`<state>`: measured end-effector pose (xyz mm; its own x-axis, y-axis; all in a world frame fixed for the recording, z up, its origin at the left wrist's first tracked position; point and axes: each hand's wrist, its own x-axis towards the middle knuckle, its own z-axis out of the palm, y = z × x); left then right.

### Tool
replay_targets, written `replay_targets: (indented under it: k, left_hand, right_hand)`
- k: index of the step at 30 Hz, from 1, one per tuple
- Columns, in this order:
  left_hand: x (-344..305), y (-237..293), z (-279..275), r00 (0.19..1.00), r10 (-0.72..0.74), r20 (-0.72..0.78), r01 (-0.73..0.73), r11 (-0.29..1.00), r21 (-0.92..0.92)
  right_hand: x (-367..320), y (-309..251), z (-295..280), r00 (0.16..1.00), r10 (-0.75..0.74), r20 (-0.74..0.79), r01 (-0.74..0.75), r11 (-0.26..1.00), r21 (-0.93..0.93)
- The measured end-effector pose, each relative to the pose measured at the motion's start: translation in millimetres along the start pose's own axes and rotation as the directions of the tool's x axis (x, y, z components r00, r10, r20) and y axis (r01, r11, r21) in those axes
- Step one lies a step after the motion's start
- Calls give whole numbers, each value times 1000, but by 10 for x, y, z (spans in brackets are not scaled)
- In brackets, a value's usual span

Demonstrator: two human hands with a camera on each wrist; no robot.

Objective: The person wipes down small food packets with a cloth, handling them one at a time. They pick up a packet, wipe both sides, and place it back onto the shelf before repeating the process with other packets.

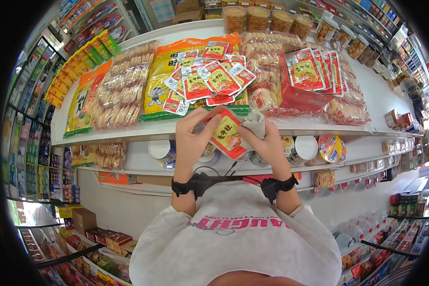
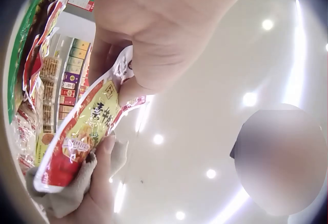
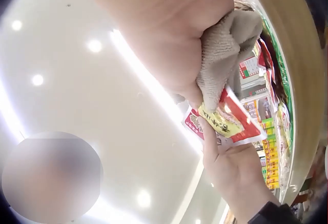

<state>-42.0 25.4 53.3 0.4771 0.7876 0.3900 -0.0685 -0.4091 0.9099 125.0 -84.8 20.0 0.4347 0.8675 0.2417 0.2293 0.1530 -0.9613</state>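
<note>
We see the red packet [image 1: 228,134] held up over the white shelf's front edge [image 1: 176,131], near the middle. Left hand [image 1: 191,138] pinches one end, thumb on the printed face. Right hand [image 1: 270,143] pinches the opposite side, grey cloth [image 1: 254,125] bunched in its grip.

Only the head view gives us the whole loose pile of packets [image 1: 209,81] on the yellow bag [image 1: 159,90], plus the fanned packets [image 1: 307,71] on a red package [image 1: 300,101] toward the right end. Right wrist view shows us the cloth's ribbed weave, tucked against the palm; left wrist view shows right thumb at the packet's edge. Ceiling lights [image 2: 249,99] show in wrist views only.
</note>
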Motion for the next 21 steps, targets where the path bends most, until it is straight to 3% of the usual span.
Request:
replay_targets:
  k: [4, 7, 10, 11, 15, 18, 19, 21]
  left_hand:
    - [-64, -122, 27, 996, -23, -87, 13, 994, -108]
    - [-93, -92, 74, 897, -159, -413, 75, 975, -211]
    - [63, 25, -106, 842, -143, -521, -47, 942, -333]
    - [66, -7, -68, 851, -119, -511, -98, 920, -379]
    - [-54, 42, 309, 947, -221, -232, 99, 891, -444]
    - [-70, 57, 446, 960, -188, -205, 75, 885, -459]
    - [-75, -30, 385, 979, -129, -155, 57, 914, -401]
    - [-70, -41, 276, 993, -120, -11, 107, 922, -372]
  right_hand:
    - [-39, -9, -101, 998, 69, 11, -70, 995, 77]
    - [-72, 129, -262, 973, 99, -207, -52, 973, 223]
    - [19, 70, -341, 878, 100, -469, 123, 899, 421]
    - [10, 14, -316, 884, 177, -432, 99, 833, 544]
    - [40, -115, -15, 972, 182, -150, 5, 622, 783]
    - [-78, -12, 170, 966, 121, -228, -9, 900, 436]
    - [-62, -41, 185, 974, 30, -223, 67, 908, 414]
    - [12, -131, 121, 941, 71, -330, 51, 936, 348]
